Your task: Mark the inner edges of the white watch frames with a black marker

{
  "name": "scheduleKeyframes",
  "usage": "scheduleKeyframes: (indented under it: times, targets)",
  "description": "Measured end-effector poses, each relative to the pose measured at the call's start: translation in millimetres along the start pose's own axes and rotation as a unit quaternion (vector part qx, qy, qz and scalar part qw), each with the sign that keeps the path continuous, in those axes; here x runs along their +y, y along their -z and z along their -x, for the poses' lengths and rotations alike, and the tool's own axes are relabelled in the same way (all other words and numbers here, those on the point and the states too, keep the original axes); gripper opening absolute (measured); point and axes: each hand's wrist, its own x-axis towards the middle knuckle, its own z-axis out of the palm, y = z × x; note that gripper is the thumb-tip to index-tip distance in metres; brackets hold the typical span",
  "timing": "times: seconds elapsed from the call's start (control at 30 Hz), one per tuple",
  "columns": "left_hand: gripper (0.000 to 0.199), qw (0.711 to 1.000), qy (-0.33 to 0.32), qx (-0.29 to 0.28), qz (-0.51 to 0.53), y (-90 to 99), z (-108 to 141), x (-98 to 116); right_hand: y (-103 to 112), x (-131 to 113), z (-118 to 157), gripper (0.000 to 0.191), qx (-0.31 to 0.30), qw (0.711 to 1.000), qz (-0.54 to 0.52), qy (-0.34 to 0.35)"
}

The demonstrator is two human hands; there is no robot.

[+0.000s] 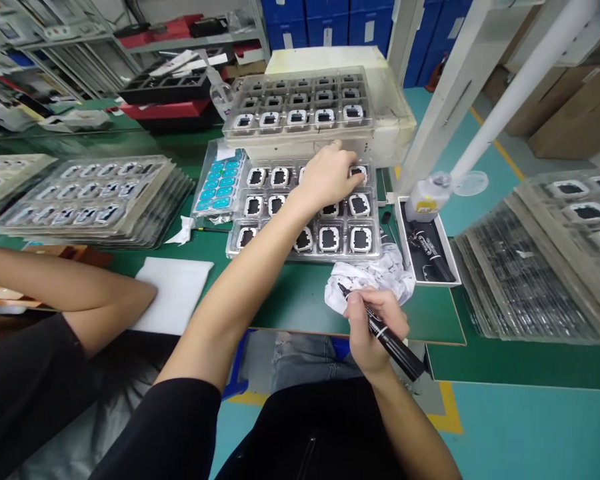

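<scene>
in the head view, the clear near tray point(280, 256) is the landmark, its cells holding white-rimmed frames with dark centres. the left hand point(327, 175) reaches over its far rows, thumb and a finger slightly apart at the far right corner frame point(359, 175); i cannot tell whether they grip it. the right hand point(377, 327), in front of the tray's near right side, has its fingers closed around a black marker point(400, 353), the narrow end pointing up towards the tray.

a crumpled cloth point(380, 270) lies by the tray's near right corner, and a white box point(451, 263) sits to its right. a bag of blue pieces point(223, 183) is at its left; another filled tray point(240, 132) is behind it.

the step in hand looks like handling that corner frame, marker at the ready. lifting it would call for a light pinch on the rim, with the marker tip kept off the white.
</scene>
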Motion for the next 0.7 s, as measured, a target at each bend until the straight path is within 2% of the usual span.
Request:
scheduleKeyframes:
  times: [0.07,0.13,0.23,0.33,0.43,0.53,0.63,0.7]
  targets:
    - [0.042,1.000,0.025,-0.014,-0.004,-5.8,-8,8,1,1,0,0.012,0.005,1.000,0.002,-0.005]
    - [0.041,0.999,0.039,0.002,-0.004,-9.8,-12,14,2,2,0,0.011,0.009,1.000,0.005,-0.009]
    - [0.036,0.998,0.009,0.060,0.011,-9.0,-9,22,2,3,0,0.012,0.013,1.000,0.007,-0.011]
    - [0.024,0.992,-0.028,0.103,0.066,0.2,11,25,2,4,1,0.012,0.015,1.000,-0.002,-0.010]
    - [0.027,0.971,-0.022,0.151,0.183,11.4,54,19,3,4,3,0.012,0.010,1.000,-0.007,-0.014]
    - [0.039,0.917,0.018,0.190,0.352,12.7,118,7,4,3,4,0.011,0.001,1.000,-0.005,-0.016]
    - [0.046,0.850,0.104,0.137,0.497,-1.8,184,-1,4,0,5,0.009,-0.003,1.000,-0.004,-0.013]
    - [0.051,0.816,0.159,0.103,0.547,-16.1,220,0,4,-1,5,0.008,0.001,1.000,-0.005,-0.012]
